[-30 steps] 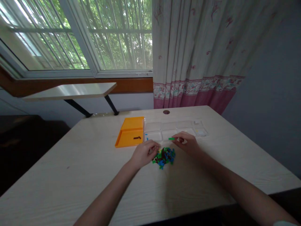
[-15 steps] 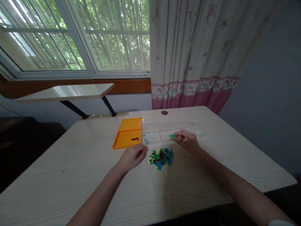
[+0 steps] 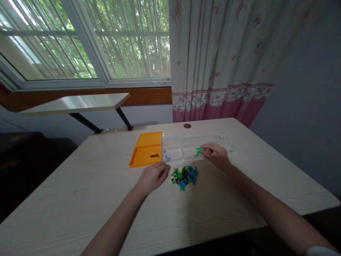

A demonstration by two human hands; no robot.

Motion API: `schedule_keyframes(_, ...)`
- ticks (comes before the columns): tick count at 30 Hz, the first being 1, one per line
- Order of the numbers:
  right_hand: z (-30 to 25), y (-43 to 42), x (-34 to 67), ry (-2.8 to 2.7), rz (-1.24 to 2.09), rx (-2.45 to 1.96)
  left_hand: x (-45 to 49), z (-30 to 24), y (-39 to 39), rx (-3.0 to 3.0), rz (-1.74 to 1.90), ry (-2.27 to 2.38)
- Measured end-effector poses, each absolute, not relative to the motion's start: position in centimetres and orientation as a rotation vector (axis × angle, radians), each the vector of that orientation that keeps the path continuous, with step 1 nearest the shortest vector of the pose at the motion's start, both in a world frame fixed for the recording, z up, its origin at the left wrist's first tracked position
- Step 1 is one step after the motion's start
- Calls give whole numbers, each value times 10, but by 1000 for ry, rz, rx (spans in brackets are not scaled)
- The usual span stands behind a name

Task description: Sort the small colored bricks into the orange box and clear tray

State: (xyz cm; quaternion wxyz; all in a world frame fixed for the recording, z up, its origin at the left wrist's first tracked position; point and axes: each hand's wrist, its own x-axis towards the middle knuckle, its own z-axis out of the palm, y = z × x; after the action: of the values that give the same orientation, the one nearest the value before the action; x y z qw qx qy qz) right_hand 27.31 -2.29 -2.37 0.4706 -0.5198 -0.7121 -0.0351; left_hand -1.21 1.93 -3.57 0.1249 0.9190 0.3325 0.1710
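The right hand (image 3: 217, 156) pinches a narrow green plastic bar (image 3: 198, 148), its long axis sideways, leftward of the fingertips (left hand (image 3: 153, 177) curled, grip unclear).

Domestic interior, apparently a room in a home: a pink-hemmed floral curtain (image 3: 213, 60) hangs beyond the far edge of the worktop (image 3: 87, 188), a barred window (image 3: 87, 42) overlooks trees (image 3: 145, 53), and a shelf (image 3: 80, 102) rises at the worktop's far left corner.
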Motion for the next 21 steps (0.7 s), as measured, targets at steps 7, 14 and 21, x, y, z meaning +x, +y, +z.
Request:
schedule_keyframes(7, -32, -14, 278, -1777, -35, -1446, -13, -38, 20, 2696, 477, 982)
schedule_keyframes(14, -44, -6, 281, -1814, 16, -1588, -13, -39, 21, 2674, 500, 998)
schedule_keyframes(21, -35, -19, 266, -1858, -14, -1434, -13, -37, 21, 2671, 479, 1009)
